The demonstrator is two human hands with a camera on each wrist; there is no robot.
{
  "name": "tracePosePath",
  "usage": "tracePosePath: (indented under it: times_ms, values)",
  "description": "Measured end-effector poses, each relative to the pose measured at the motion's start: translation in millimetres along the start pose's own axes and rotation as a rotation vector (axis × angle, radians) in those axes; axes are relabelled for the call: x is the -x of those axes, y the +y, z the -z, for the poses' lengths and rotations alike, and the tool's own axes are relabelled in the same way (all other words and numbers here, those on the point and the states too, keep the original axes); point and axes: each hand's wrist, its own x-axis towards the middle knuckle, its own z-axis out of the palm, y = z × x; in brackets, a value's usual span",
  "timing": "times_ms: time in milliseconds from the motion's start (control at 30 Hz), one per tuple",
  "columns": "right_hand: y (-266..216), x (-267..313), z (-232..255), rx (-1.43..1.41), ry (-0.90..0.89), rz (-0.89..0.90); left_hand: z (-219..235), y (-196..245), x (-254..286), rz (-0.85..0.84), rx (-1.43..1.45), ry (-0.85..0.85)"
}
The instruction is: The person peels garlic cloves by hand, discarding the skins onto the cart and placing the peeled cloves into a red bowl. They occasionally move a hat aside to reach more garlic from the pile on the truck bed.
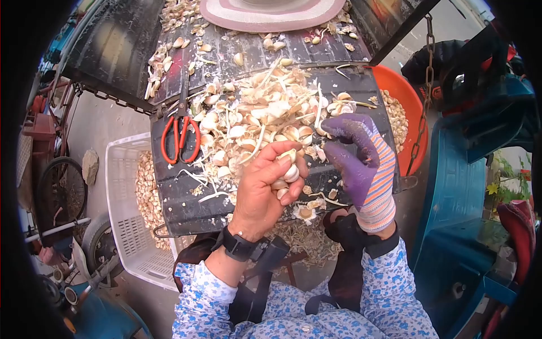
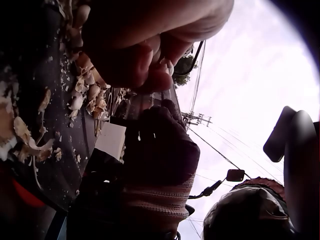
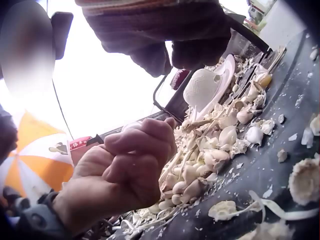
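My bare left hand [image 1: 257,192] is palm up over the near part of the black slatted board [image 1: 361,186], its fingers curled round several pale garlic cloves [image 1: 291,173]. The thumb lies against the uppermost clove. To its right, my right hand [image 1: 364,166] wears a purple-palmed glove with a striped cuff. Its thumb and fingers are bent in a C with a gap between them, fingertips close to the pile's right edge. No clove shows between them in the right wrist view, where the glove [image 3: 160,37] is dark. A heap of garlic cloves, skins and stems [image 1: 265,118] lies beyond both hands.
Red-handled shears [image 1: 180,148] lie left of the heap. A white crate [image 1: 118,198] of cloves stands at the board's left; an orange basin [image 1: 416,121] of cloves is at its right. A pale hat [image 1: 271,21] rests at the back. Chains [image 1: 429,68] hang beside the board.
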Motion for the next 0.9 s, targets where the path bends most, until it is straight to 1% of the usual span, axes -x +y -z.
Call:
tracePosePath:
  times_ms: [33,100,133,233,333,433,467,567,667,767,833,867,900]
  values:
    - [-7,7,1,-0.275,-0.115,-0.262,-1,1,1,0.003,0.006,0.008]
    - [-16,11,-2,-0.314,-0.239,-0.297,-2,1,3,0.015,0.014,0.019]
    - [-6,14,-6,-0.206,-0.231,-0.139,-3,1,4,0.032,0.038,0.029]
    - [-3,17,-5,-0.122,-0.263,-0.092,5,-2,5,0.062,0.108,-0.050]
    - [-5,16,-3,-0.223,-0.272,-0.201,6,-2,7,0.083,0.129,-0.049]
    - [-11,14,1,-0.292,-0.205,-0.371,3,0,8,0.061,0.084,-0.050]
    - [-10,14,1,-0.318,-0.191,-0.369,4,1,8,0.055,0.078,-0.050]
    - [-10,14,1,-0.262,-0.191,-0.321,6,1,9,0.044,0.061,-0.049]
    - [-9,14,0,-0.215,-0.221,-0.241,8,2,10,0.040,0.055,-0.053]
    - [-7,14,-3,-0.244,-0.201,-0.223,10,2,11,0.049,0.070,-0.069]
    - [-7,13,-3,-0.212,-0.173,-0.259,9,3,12,0.076,0.097,-0.086]
    - [-7,12,-2,-0.195,-0.158,-0.277,9,4,12,0.080,0.114,-0.067]
    - [-2,12,-4,-0.183,-0.105,-0.265,9,5,12,0.084,0.131,-0.048]
